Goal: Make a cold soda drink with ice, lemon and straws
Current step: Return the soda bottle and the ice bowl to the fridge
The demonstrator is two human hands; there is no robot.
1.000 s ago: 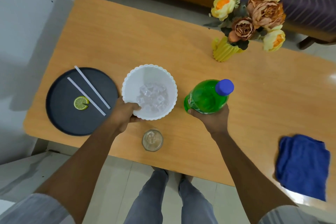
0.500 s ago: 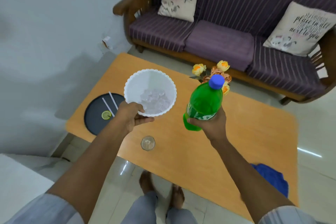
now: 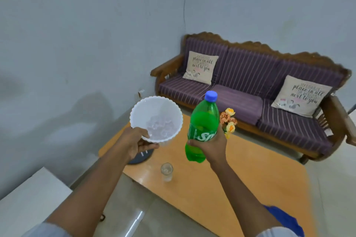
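My left hand (image 3: 135, 144) grips the near rim of a white scalloped bowl (image 3: 152, 109) with ice cubes (image 3: 159, 128) inside, held up above the table. My right hand (image 3: 211, 145) holds a green soda bottle (image 3: 202, 127) with a blue cap around its middle, upright and lifted off the table. A clear glass (image 3: 166, 171) with ice in it stands on the wooden table (image 3: 221, 183) below and between my hands. The black tray (image 3: 141, 158) is mostly hidden behind my left hand; two straw ends show, the lemon slice is hidden.
A yellow vase of flowers (image 3: 229, 121) stands on the table behind the bottle. A blue cloth (image 3: 285, 219) lies at the table's near right. A purple striped sofa (image 3: 250, 86) with two cushions stands beyond the table. A white surface (image 3: 28, 204) is at the lower left.
Both hands have lifted the bowl and the bottle off the table and raised them. The view has tilted up, so the sofa and wall now show.
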